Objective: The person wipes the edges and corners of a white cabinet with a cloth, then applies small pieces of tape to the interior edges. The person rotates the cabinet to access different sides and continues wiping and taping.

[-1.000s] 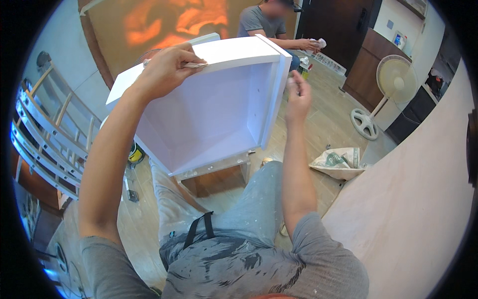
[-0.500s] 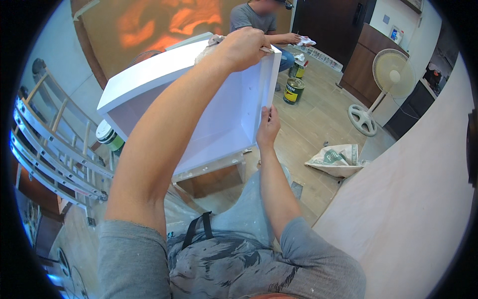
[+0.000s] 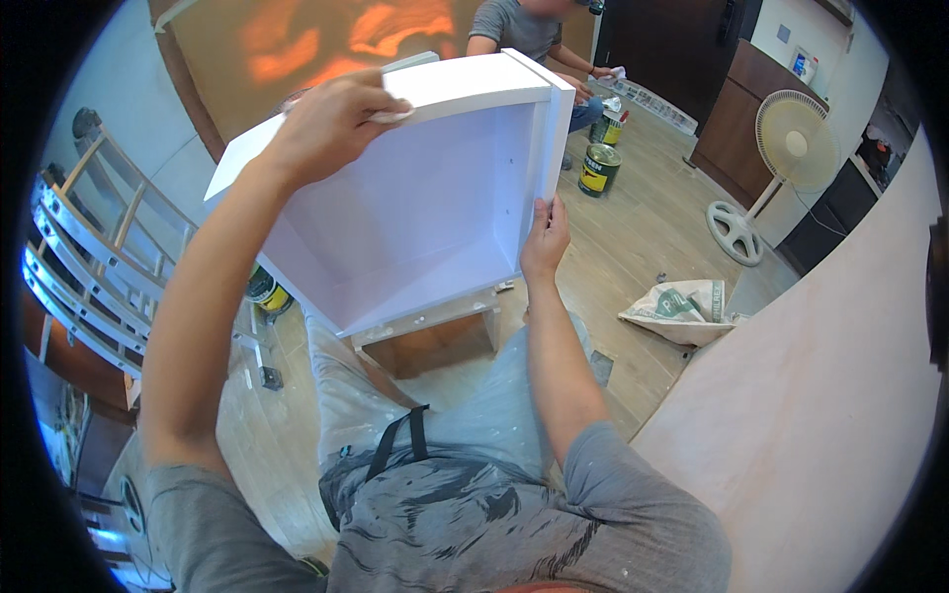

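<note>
Clutching wht cloth in L hand atop wht box, R hand gripping its side.

White box: open-front unit, wht inside & out, interior glowing lilac-blue; open face twd the wearer, here in full view.
Pose: skewed, R end up high, L end dipping, lower front edge slanting down to the L corner; top edge looks bowed, poss. lens bend.
R side: wht panel w/ a raised strip along its edge; couple of tiny dark dots on the inner R wall.
Pale cloth: small bit showing, crumpled, right at the box's top front edge, L of ctr; rest hidden.
</note>
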`<state>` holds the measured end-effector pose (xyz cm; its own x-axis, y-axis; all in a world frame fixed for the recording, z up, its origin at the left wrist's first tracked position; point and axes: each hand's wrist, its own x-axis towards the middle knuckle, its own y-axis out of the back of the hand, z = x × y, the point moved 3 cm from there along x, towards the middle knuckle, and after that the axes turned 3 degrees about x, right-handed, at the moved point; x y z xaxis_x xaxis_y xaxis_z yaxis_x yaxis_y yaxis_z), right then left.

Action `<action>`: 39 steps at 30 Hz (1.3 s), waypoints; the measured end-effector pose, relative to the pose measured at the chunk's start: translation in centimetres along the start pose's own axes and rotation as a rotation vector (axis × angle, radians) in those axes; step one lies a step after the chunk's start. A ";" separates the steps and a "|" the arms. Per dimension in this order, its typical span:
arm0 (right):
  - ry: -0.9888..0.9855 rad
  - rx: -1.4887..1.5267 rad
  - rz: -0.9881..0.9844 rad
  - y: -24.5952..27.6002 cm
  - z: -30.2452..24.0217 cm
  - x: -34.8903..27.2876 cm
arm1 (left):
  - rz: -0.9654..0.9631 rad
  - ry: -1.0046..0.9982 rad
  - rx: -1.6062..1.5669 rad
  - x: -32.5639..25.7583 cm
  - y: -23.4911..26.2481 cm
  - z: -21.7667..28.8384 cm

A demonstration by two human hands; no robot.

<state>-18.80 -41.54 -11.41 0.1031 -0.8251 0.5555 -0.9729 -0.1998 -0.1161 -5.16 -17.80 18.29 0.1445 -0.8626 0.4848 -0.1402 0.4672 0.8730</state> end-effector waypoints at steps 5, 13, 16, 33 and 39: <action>0.048 -0.066 0.025 -0.2 -0.2 -0.4 | 0.043 0.016 0.049 -5.7 2.2 -4.0; -0.002 -0.030 -0.025 -0.1 0.1 -0.3 | -0.052 0.113 0.142 -10.8 6.2 -6.6; 0.039 0.000 -0.013 -0.1 0.0 -0.4 | -0.102 0.119 0.215 -11.8 7.5 -7.2; 0.044 0.037 0.026 -0.6 0.3 -0.4 | -0.092 0.017 0.163 -7.6 4.9 -5.2; 0.042 0.009 -0.006 -0.4 0.4 -0.6 | -0.148 0.180 0.137 -10.4 6.4 -6.9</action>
<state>-18.37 -41.20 -12.05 0.1000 -0.8009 0.5904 -0.9703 -0.2098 -0.1203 -0.77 -4.55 19.20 0.3436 -0.8654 0.3647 -0.2342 0.2971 0.9257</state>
